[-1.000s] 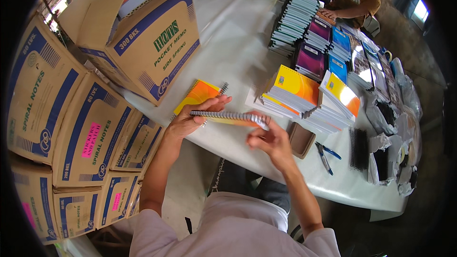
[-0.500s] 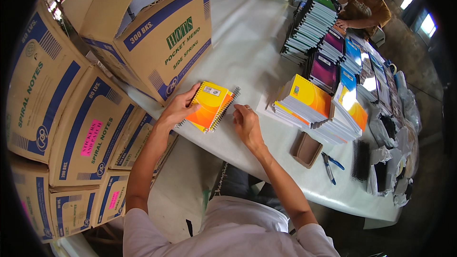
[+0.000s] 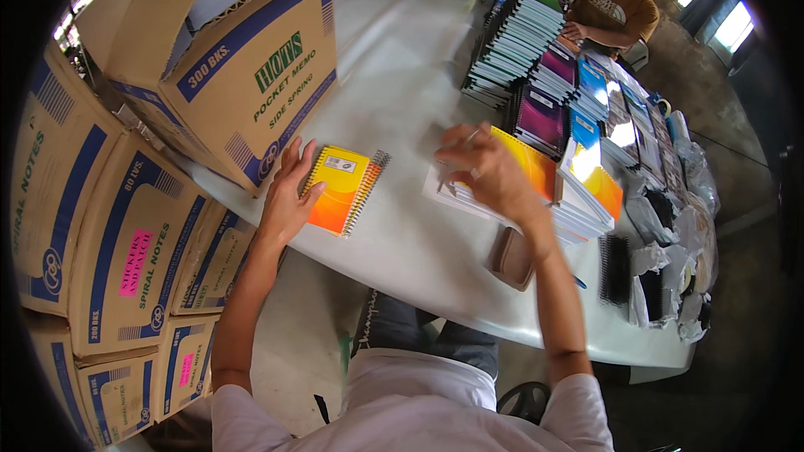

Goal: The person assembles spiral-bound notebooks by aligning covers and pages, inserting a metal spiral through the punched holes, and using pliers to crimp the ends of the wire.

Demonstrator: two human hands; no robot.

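Watching remotely, I judge the yellow-orange spiral notebooks (image 3: 339,180) on the surface's (image 3: 402,234) near left light and bendy, best pinched across their covers, where my left hand (image 3: 289,199) spreads open, gripping nothing; my blurred, half-curled right hand's (image 3: 494,174) contents I cannot tell.

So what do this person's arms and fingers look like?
The left fingers and right fingers have no gloves; the right ones are blurry, so I can't tell about rings. The forearms are bare, with no watch, below loose, pale short sleeves.
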